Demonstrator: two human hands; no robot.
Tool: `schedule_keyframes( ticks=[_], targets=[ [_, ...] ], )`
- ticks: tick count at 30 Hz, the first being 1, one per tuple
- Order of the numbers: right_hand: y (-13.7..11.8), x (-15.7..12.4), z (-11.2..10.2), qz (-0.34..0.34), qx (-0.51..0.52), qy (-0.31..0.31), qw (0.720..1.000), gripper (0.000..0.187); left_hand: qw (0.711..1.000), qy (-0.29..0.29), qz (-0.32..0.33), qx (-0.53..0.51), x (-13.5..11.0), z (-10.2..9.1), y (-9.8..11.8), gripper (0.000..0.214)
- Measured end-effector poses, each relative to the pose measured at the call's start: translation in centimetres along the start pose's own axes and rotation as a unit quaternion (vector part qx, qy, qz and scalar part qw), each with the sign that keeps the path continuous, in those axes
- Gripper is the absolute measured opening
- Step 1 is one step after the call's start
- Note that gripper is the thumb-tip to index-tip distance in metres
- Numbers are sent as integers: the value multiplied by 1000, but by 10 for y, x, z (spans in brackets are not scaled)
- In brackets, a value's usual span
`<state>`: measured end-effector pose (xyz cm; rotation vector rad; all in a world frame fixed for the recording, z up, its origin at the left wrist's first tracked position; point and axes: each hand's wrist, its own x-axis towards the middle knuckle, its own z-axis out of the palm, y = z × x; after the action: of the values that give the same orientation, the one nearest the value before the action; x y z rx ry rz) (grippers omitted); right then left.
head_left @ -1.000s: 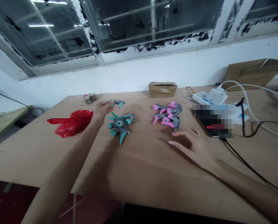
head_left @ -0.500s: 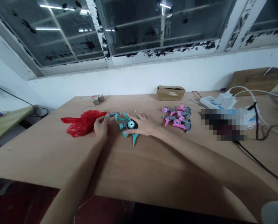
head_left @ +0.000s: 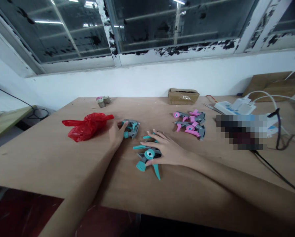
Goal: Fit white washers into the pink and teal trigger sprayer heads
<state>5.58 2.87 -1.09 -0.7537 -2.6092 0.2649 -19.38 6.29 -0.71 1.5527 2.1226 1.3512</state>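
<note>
My right hand (head_left: 170,149) is curved over a small cluster of teal and grey trigger spray heads (head_left: 149,154), its fingers reaching across the top and its thumb along the near side. Part of that cluster is hidden under the palm. Farther back and to the left, my left hand (head_left: 116,133) has thumb and fingertips closed on the edge of another teal and grey group of spray heads (head_left: 132,129). Both groups rest on the wooden table (head_left: 122,184).
Pink and grey trigger spray heads (head_left: 191,125) lie in a group to the right. A knotted red plastic bag (head_left: 88,126) sits on the left. At the back are a small cardboard box (head_left: 183,96) and small blocks (head_left: 103,101). A power strip (head_left: 226,108) with cables occupies the right.
My right hand has pulled its teal spray heads toward me and to the right, apart from the others. My left hand has shifted right with its group, away from the red bag.
</note>
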Motion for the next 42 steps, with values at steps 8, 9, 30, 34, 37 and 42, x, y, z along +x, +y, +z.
schedule_keyframes(
  ticks=[8, 9, 30, 34, 37, 42],
  targets=[
    [-2, -48, -16, 6, 6, -9, 1000, 74, 988, -18, 128, 83, -41, 10, 35, 56],
    [-2, -51, -17, 9, 6, -11, 1000, 75, 984, -20, 148, 94, -47, 8, 39, 52],
    [26, -146, -51, 62, -21, 31, 997, 74, 945, -235, 225, 30, -146, -37, 103, 30],
    [30, -174, -66, 101, -69, 28, 992, 72, 927, -251, 280, -5, -146, -8, 121, 31],
    [36, -188, -71, 134, -114, 45, 983, 71, 916, -257, 306, -34, -146, 15, 130, 30],
    [39, -187, -74, 142, -162, 107, 971, 74, 915, -237, 318, -77, -144, 40, 132, 30]
  ],
)
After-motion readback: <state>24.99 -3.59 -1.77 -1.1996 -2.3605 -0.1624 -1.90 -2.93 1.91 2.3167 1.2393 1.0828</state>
